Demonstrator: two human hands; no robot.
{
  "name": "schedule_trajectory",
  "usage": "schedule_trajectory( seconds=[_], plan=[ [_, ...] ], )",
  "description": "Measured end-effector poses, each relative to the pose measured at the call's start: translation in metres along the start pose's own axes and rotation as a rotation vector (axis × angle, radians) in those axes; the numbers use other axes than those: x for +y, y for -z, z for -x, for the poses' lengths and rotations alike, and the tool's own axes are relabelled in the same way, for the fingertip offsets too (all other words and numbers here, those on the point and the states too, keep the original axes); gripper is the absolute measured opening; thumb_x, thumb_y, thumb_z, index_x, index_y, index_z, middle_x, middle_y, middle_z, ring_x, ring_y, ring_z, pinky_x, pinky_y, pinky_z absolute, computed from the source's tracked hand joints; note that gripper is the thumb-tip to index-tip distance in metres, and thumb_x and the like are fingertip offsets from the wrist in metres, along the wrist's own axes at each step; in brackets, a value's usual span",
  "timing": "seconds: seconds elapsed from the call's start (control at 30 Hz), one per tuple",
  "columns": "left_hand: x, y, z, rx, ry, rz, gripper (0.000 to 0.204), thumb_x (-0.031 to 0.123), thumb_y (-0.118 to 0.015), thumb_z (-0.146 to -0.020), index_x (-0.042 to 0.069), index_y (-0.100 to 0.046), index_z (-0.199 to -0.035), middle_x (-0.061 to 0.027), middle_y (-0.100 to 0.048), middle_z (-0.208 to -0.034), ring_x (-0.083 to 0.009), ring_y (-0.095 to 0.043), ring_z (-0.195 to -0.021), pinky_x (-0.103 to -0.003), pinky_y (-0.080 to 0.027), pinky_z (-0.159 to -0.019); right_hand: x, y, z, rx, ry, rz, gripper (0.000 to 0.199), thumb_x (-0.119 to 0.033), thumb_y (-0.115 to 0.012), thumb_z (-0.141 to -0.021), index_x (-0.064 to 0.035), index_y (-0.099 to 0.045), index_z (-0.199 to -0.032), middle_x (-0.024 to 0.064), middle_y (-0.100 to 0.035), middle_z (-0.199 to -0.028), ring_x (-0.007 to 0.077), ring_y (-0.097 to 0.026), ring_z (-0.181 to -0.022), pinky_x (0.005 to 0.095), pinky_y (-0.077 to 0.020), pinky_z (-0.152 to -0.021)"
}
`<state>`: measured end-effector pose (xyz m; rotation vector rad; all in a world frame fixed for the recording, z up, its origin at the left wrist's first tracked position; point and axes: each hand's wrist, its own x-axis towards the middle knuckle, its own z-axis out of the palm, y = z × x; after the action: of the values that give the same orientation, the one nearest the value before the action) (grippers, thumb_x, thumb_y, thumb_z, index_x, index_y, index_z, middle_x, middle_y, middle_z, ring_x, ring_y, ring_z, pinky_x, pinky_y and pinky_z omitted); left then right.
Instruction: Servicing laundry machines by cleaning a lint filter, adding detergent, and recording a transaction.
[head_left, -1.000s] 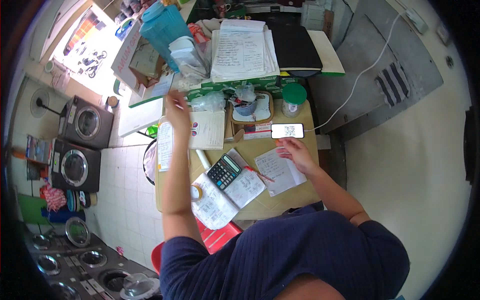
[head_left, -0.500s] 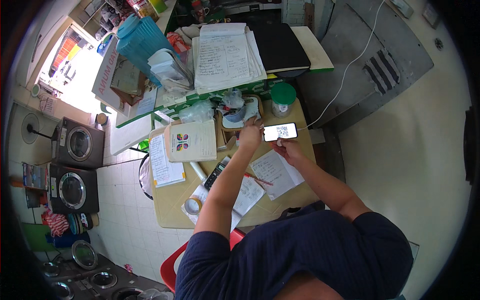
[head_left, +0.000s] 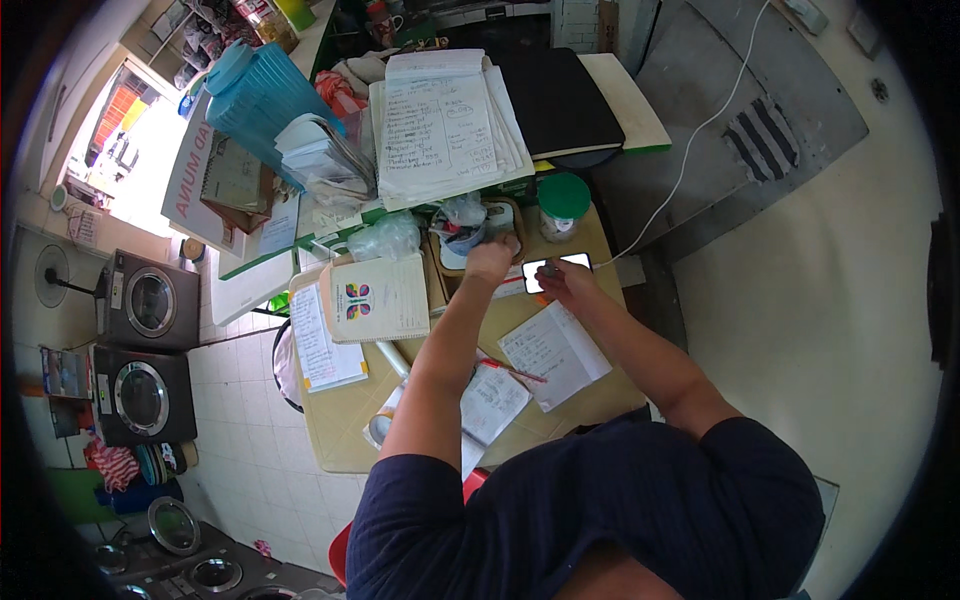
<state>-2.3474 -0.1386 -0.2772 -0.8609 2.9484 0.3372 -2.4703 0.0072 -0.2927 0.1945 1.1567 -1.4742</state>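
Note:
A phone [head_left: 535, 285] with a bright white screen lies under my right hand [head_left: 571, 284], which grips its lower edge, one digit crossing the screen. Whether the phone's underside touches the table is hidden. My left hand [head_left: 490, 260] is closed, fingers curled over the right part of a wooden tray [head_left: 440, 275]; anything in them is hidden. Beside those fingers, a blue-grey cup [head_left: 466, 241] filled with small items sits in the tray. A clear jar with a green lid [head_left: 564, 197] stands just behind the phone.
Below my hands lie a written sheet [head_left: 560, 350], a red pen [head_left: 515, 369] and an open notebook [head_left: 495, 405]. A spiral notebook [head_left: 385, 298] rests left of the tray. Stacked papers [head_left: 440, 130] and a black folder [head_left: 560, 100] cover the shelf behind. A white cable [head_left: 690, 165] hangs at the right.
My left hand has left the phone's left edge and moved left to the tray. The phone has tilted slightly, its code pattern no longer visible, and my right hand now covers part of the screen.

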Motion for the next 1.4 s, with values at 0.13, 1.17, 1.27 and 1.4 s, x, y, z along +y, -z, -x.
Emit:
schedule_trajectory(
  seconds=[0.13, 1.17, 1.27, 1.4],
  plan=[
    [0.009, -0.038, -0.010, 0.335, 0.018, -0.194, 0.030, 0.019, -0.055, -0.085, 0.004, -0.056, -0.111, -0.0146, -0.060, -0.111, -0.0364, -0.065, -0.086, -0.042, -0.056, -0.070, 0.003, -0.015, -0.010, -0.036, 0.022, 0.036, 0.023, -0.019, -0.052, -0.093, 0.0017, -0.055, -0.104, 0.0154, -0.062, -0.098, 0.0276, -0.062, -0.094, 0.0378, -0.0518, -0.081],
    [0.018, -0.060, 0.016, -0.052, 0.271, -0.139, 0.069, 0.019, -0.048, -0.089, -0.003, -0.013, -0.145, -0.0158, -0.007, -0.155, -0.0291, -0.016, -0.142, -0.038, -0.019, -0.115, 0.032, 0.058, 0.095, -0.016, 0.103, 0.441, 0.027, -0.022, -0.059, -0.089, -0.0038, -0.054, -0.108, 0.0084, -0.059, -0.095, 0.0193, -0.060, -0.078, 0.0300, -0.0509, -0.067],
    [0.029, -0.039, 0.048, 0.070, 0.133, 0.026, 0.067, 0.019, -0.048, -0.089, -0.001, -0.018, -0.145, -0.0149, -0.008, -0.155, -0.0287, -0.016, -0.142, -0.039, -0.019, -0.115, 0.043, 0.079, 0.129, -0.049, -0.008, 0.516, 0.023, -0.020, -0.055, -0.092, -0.0045, -0.053, -0.109, 0.0083, -0.060, -0.097, 0.0198, -0.060, -0.085, 0.0323, -0.0509, -0.073],
    [0.084, 0.005, 0.146, 0.452, -0.061, 0.375, 0.048, 0.018, -0.058, -0.085, 0.007, -0.047, -0.130, -0.0158, -0.032, -0.146, -0.0316, -0.024, -0.139, -0.050, -0.017, -0.113, 0.057, 0.099, 0.173, -0.074, -0.043, 0.605, 0.020, -0.019, -0.052, -0.094, -0.0041, -0.055, -0.108, 0.0074, -0.061, -0.096, 0.0160, -0.060, -0.080, 0.0287, -0.0504, -0.070]
  ],
)
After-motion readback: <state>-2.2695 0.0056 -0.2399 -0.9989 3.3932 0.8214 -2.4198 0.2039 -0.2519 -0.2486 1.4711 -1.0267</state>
